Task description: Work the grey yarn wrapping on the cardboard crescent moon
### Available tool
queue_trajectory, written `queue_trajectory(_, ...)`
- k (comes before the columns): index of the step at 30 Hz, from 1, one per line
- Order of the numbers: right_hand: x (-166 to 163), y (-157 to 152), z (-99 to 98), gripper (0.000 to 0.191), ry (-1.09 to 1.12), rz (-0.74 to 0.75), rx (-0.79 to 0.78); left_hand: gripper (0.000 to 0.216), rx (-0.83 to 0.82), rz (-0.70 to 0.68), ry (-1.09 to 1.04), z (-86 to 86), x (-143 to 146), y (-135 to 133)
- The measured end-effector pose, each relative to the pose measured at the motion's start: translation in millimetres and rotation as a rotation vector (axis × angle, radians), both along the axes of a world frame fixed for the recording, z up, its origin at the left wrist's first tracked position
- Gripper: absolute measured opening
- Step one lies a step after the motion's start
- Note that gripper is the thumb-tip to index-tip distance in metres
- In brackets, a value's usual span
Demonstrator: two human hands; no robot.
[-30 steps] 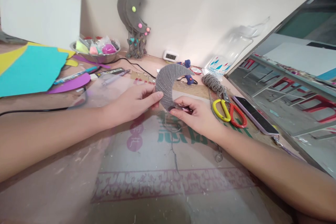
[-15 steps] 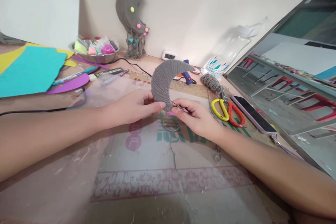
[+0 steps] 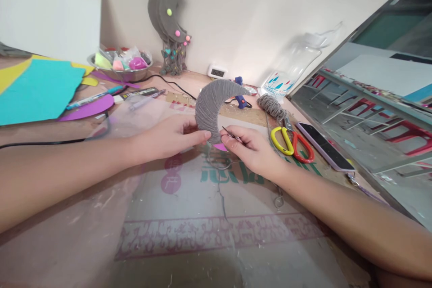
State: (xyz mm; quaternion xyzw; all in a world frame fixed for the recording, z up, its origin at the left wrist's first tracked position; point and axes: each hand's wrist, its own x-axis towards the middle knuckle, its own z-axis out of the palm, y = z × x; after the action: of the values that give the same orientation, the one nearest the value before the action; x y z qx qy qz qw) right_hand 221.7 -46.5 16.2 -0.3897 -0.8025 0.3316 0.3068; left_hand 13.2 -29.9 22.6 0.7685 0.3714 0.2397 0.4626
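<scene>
A crescent moon shape wrapped in grey yarn point(image 3: 207, 108) stands upright between my hands, its curved-in side facing right. Its lower part is pinched between the thumb and fingers of my left hand point(image 3: 172, 137). My right hand point(image 3: 251, 146) is closed beside the crescent's lower tip, gripping a thin dark pointed tool point(image 3: 231, 132) whose exact kind is unclear. Whether its fingertips also hold the yarn at that tip I cannot tell. Below, a grey yarn strand point(image 3: 221, 195) trails over the printed board point(image 3: 189, 202). A bit of purple point(image 3: 221, 147) shows under the crescent.
Yellow-and-red-handled scissors point(image 3: 293, 144), a yarn bundle point(image 3: 272, 107) and a phone point(image 3: 324, 146) lie at right. Behind are a blue glue gun point(image 3: 240, 100), a small clock point(image 3: 217, 71) and a bowl point(image 3: 119, 72). Coloured sheets point(image 3: 40, 90) lie left; a decorated grey moon point(image 3: 168, 13) hangs behind.
The crescent has dropped slightly and turned a little clockwise. The dark tool's point has shifted up and clear of the crescent's inner edge. More of the purple piece shows.
</scene>
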Motion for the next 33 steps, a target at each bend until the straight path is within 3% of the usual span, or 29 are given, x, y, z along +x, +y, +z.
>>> queue_trajectory(3, 5, 1, 1.6, 0.019, -0.072, -0.037, 0.173, 0.022, -0.02, 0.043, -0.039, -0.4, 0, 1)
queue_trajectory(8, 19, 8, 0.6, 0.03, -0.343, 0.019, 0.652, 0.022, -0.055, 0.088, -0.137, -0.9, -1, 0)
queue_trajectory(11, 22, 11, -1.3, 0.027, -0.427, 0.005, 0.809, 0.019, -0.123, 0.122, -0.177, -1.6, -1, -2)
queue_trajectory(19, 23, 12, -2.1, 0.02, -0.402, -0.053, 0.856, 0.021, -0.095, 0.178, -0.196, 1.3, -1, -2)
queue_trajectory(33, 21, 8, 0.2, 0.024, -0.579, -0.083, 0.929, 0.018, -0.239, 0.166, -0.212, 0.2, -2, -1)
